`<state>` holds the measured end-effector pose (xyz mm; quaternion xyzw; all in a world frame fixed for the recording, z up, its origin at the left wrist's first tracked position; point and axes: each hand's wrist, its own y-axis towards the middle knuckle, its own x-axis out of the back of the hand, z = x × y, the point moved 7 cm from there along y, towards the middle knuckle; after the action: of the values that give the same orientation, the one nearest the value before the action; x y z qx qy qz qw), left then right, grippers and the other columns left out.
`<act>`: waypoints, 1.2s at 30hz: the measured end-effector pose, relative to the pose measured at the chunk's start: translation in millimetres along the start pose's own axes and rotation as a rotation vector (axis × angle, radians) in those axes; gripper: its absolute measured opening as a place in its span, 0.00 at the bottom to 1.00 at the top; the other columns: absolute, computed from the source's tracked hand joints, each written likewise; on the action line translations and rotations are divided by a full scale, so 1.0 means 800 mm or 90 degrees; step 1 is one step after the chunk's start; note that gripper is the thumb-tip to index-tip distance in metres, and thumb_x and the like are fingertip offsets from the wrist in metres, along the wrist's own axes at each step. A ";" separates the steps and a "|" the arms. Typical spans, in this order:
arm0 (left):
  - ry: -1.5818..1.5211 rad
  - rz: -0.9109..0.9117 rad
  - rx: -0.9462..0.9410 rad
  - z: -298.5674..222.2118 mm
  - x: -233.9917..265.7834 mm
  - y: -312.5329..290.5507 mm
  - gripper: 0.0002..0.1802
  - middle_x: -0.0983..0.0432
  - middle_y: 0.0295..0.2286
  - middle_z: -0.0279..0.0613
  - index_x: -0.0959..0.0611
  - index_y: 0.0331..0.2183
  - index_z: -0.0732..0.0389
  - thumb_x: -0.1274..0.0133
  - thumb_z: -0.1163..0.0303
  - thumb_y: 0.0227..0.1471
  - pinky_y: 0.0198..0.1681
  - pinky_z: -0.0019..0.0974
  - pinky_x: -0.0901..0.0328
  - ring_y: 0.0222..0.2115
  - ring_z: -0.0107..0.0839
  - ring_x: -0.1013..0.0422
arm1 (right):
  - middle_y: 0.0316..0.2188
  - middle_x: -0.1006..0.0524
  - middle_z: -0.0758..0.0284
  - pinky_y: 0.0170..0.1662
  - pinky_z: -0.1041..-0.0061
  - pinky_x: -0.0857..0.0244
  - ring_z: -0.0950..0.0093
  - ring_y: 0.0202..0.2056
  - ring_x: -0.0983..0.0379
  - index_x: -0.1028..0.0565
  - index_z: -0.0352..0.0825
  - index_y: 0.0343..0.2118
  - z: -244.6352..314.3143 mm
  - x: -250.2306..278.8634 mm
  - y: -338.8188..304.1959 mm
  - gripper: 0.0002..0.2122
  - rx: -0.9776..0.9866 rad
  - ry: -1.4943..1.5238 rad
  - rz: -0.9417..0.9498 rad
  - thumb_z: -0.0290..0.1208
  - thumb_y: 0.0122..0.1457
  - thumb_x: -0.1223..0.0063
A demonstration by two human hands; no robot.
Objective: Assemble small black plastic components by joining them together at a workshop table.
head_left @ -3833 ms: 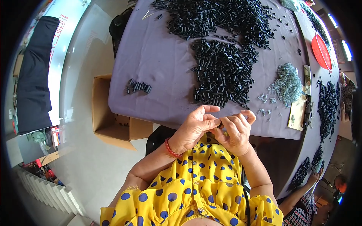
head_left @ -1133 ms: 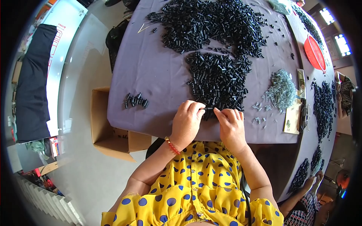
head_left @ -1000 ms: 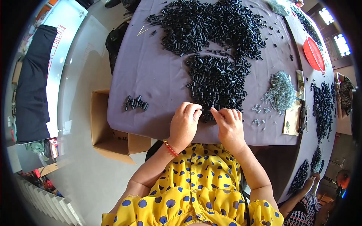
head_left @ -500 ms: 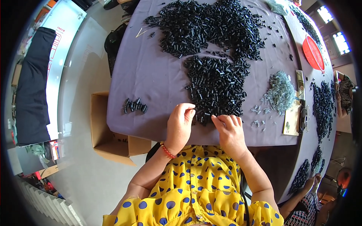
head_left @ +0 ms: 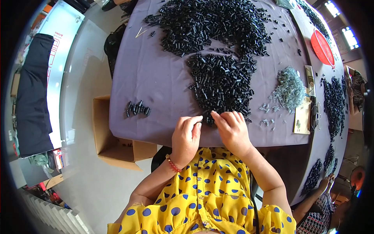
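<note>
My left hand is at the near edge of a big heap of small black tube-shaped pieces. Its thumb and forefinger are pinched together; whatever they hold is too small to make out. Facing it on the right, my right hand has its fingers curled and its fingertips against the near end of the heap. Any piece between those fingertips is hidden by the dark parts behind. A small group of black pieces lies apart on the purple-grey tablecloth, left of my left hand.
Right of the heap lies a pile of small clear pieces, beside a yellowish box and glasses. A red basket stands farther right. An open cardboard box sits below the table's left edge. At lower right, another person's hands work.
My left hand has dropped slightly toward the table's near edge. My right hand has shifted a little left and up, its fingertips closer to my left hand. The view has tilted slightly.
</note>
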<state>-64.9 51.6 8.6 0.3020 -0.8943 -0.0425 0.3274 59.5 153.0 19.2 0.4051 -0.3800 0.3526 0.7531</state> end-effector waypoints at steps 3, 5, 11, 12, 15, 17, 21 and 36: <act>-0.031 0.032 0.033 0.006 -0.006 -0.010 0.10 0.26 0.37 0.44 0.19 0.44 0.64 0.45 0.79 0.60 0.37 0.34 0.29 0.32 0.35 0.25 | 0.34 0.27 0.67 0.42 0.68 0.35 0.67 0.36 0.30 0.22 0.34 0.47 -0.002 -0.014 0.011 0.16 0.005 -0.044 -0.020 0.27 0.54 0.37; -0.052 0.050 0.064 0.013 -0.012 -0.016 0.09 0.26 0.38 0.43 0.19 0.44 0.65 0.46 0.79 0.61 0.36 0.33 0.28 0.31 0.32 0.25 | 0.34 0.27 0.66 0.43 0.68 0.34 0.66 0.38 0.30 0.22 0.34 0.43 -0.002 -0.020 0.013 0.13 0.004 -0.066 -0.008 0.28 0.55 0.37; -0.217 0.094 0.161 0.026 -0.033 0.002 0.09 0.26 0.39 0.41 0.20 0.45 0.67 0.47 0.78 0.63 0.38 0.29 0.24 0.32 0.26 0.23 | 0.34 0.25 0.64 0.42 0.65 0.32 0.63 0.36 0.28 0.23 0.34 0.39 -0.013 0.002 0.012 0.08 -0.065 0.026 -0.110 0.25 0.56 0.39; -0.237 0.091 0.160 0.025 -0.033 0.006 0.09 0.26 0.39 0.40 0.20 0.45 0.67 0.47 0.78 0.63 0.38 0.29 0.24 0.32 0.26 0.23 | 0.33 0.25 0.64 0.42 0.65 0.31 0.63 0.37 0.27 0.23 0.34 0.40 -0.015 0.012 0.009 0.09 -0.084 0.034 -0.126 0.23 0.56 0.39; -0.260 0.098 0.204 0.022 -0.031 0.011 0.10 0.26 0.38 0.40 0.19 0.45 0.65 0.46 0.78 0.62 0.37 0.30 0.26 0.32 0.27 0.23 | 0.34 0.25 0.64 0.42 0.65 0.31 0.64 0.37 0.27 0.23 0.33 0.41 -0.023 0.017 -0.011 0.10 -0.106 0.015 -0.107 0.23 0.55 0.40; -0.225 0.080 0.185 0.030 -0.031 0.004 0.10 0.25 0.38 0.42 0.18 0.45 0.63 0.44 0.77 0.60 0.37 0.31 0.28 0.33 0.30 0.25 | 0.35 0.23 0.63 0.41 0.66 0.30 0.62 0.36 0.26 0.22 0.33 0.45 -0.021 0.016 -0.018 0.14 -0.104 0.026 -0.077 0.19 0.54 0.38; -0.241 0.110 0.179 0.020 -0.031 -0.003 0.12 0.25 0.39 0.41 0.17 0.45 0.62 0.45 0.79 0.59 0.38 0.30 0.29 0.33 0.28 0.26 | 0.34 0.22 0.62 0.40 0.67 0.30 0.63 0.35 0.26 0.22 0.31 0.47 -0.022 0.026 -0.034 0.16 -0.119 0.048 -0.095 0.19 0.54 0.38; -0.794 0.397 0.517 0.000 -0.093 -0.037 0.11 0.20 0.39 0.39 0.21 0.49 0.63 0.50 0.73 0.67 0.46 0.33 0.27 0.39 0.27 0.23 | 0.32 0.25 0.67 0.41 0.68 0.35 0.67 0.35 0.28 0.20 0.37 0.43 -0.100 0.084 -0.129 0.14 -0.220 -0.203 -0.184 0.20 0.52 0.36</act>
<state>-4.9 69.9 -40.7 0.0546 -0.9011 0.2184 -0.3706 199.9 194.6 11.3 0.3708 -0.4866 0.1031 0.7843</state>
